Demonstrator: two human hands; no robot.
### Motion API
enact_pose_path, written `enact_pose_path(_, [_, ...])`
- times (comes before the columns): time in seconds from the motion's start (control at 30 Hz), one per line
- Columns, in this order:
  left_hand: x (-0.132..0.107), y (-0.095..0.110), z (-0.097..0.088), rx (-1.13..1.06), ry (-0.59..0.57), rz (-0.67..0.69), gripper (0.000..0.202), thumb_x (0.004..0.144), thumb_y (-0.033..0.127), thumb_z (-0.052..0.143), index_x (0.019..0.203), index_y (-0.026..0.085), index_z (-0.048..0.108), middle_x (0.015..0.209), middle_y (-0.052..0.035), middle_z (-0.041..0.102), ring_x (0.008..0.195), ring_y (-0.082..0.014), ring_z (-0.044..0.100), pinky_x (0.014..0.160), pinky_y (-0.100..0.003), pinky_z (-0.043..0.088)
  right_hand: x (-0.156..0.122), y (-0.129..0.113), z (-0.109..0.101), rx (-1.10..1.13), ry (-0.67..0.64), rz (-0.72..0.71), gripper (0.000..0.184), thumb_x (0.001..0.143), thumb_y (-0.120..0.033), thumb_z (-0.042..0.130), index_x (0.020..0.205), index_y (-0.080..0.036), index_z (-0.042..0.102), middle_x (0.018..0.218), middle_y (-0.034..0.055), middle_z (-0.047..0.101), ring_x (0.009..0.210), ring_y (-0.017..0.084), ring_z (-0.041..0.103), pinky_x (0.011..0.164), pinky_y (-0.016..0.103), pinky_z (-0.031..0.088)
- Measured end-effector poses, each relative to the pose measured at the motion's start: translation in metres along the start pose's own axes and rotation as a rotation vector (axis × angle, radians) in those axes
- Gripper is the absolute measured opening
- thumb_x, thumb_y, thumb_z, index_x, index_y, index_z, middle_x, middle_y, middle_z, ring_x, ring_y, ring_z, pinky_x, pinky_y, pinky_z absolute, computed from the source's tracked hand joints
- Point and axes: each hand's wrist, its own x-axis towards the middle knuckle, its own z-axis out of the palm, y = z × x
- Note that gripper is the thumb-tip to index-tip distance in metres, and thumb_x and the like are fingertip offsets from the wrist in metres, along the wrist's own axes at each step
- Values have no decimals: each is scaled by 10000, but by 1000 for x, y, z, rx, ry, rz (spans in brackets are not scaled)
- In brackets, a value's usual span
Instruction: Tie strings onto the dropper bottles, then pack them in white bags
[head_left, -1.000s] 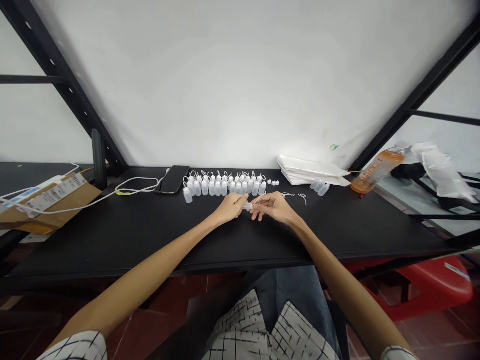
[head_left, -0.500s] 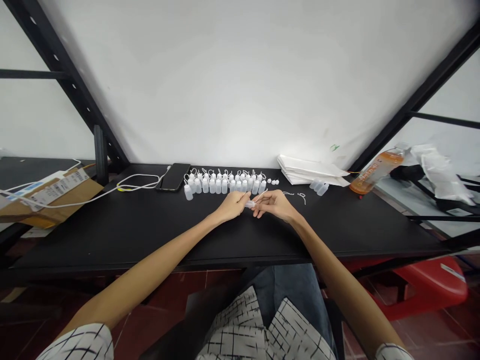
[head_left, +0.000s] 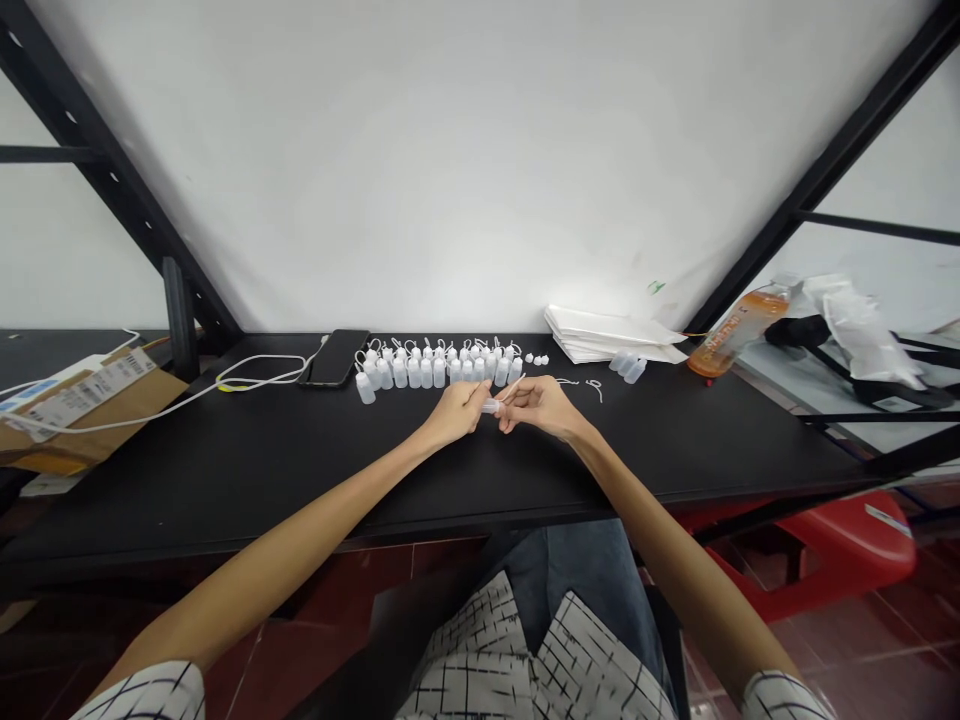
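Between my two hands, just above the black table, lies a small translucent plastic bottle (head_left: 490, 406) on its side. My left hand (head_left: 459, 410) is closed around the bottle's body end. At the other end, the fingers of my right hand (head_left: 538, 404) pinch at its neck, where a thin white strap (head_left: 513, 387) sticks up. My right fingers hide whether a cap sits there. Right behind my hands stand several capped small bottles (head_left: 427, 373) in rows, each with a white strap loop at the top.
Loose white caps (head_left: 537, 359), white straps (head_left: 593, 387) and several uncapped bottles (head_left: 634, 370) lie to the right on the black table (head_left: 300, 470). Behind are white sheets (head_left: 611, 335); an orange drink bottle (head_left: 739, 332) leans farther right. A phone (head_left: 337, 358), white cable (head_left: 262, 378) and cardboard box (head_left: 90, 405) are left.
The view has shifted slightly, so the scene sits a little farther left. Both hands keep their hold on the small bottle, with the right fingers slightly shifted around its neck.
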Motion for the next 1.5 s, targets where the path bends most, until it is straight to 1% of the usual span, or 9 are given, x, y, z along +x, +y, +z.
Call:
enact_pose_path(0.13, [-1,6,-1,-206,-52,-163,417,971,462,400,685,171,485,384,87,310,295,-59,287,345,-187,220,-1,-1,3,-48,15,-33,381,607,-373,862,794,-108,662,600,38,680,536,171,668,538,292,564])
enact_pose_path(0.23, [-3,10,-2,-259,-112,-182,434,989,471,343,708,173,487,398,91,279,288,-67,281,337,-197,234,-3,-2,3,-100,52,-82,347,638,-360,846,799,-112,666,568,23,663,518,149,645,544,274,544])
enact_pose_path(0.33, [-7,11,-2,-13,-77,-7,458,1008,456,277,800,160,558,472,48,405,379,-94,410,426,-219,372,-4,-1,-2,-85,73,-81,352,657,-375,832,828,-108,678,575,28,664,520,155,647,544,281,544])
enact_pose_path(0.43, [-14,7,-1,430,60,265,367,1003,407,335,1067,184,620,825,-35,645,715,-153,618,636,-251,474,-5,-1,-10,-29,100,-46,366,634,-392,841,799,-105,687,633,41,680,517,158,653,533,289,555])
enact_pose_path(0.53, [-17,2,-2,654,87,389,345,988,358,398,1253,218,569,1096,-55,640,896,-179,630,713,-258,474,-6,0,-17,11,112,-8,364,616,-393,850,762,-100,690,655,44,683,501,156,651,524,291,567])
enact_pose_path(0.7, [-12,-3,-4,426,-28,301,329,971,357,440,1168,177,632,836,-21,642,637,-123,544,629,-240,426,-8,0,-21,50,37,44,357,668,-396,825,837,-96,731,713,63,701,564,165,679,565,297,588])
enact_pose_path(0.83, [-11,-2,-4,220,-83,215,372,956,411,448,1089,137,663,664,6,559,555,-107,443,555,-225,361,-10,-2,-20,62,-2,28,381,687,-417,814,895,-103,760,755,71,711,606,163,682,618,322,600])
enact_pose_path(1.07, [-11,4,-5,244,-133,189,365,954,409,440,1045,134,662,667,11,531,572,-109,414,555,-227,326,-12,-6,-21,39,-27,72,418,666,-424,827,917,-95,771,776,101,728,665,204,713,672,358,601])
enact_pose_path(1.5, [-10,1,-7,444,-169,235,328,972,389,412,1038,177,653,810,-20,646,682,-150,526,643,-253,353,-11,1,-22,31,-47,120,381,603,-356,857,862,-90,773,756,101,741,664,233,735,637,323,607])
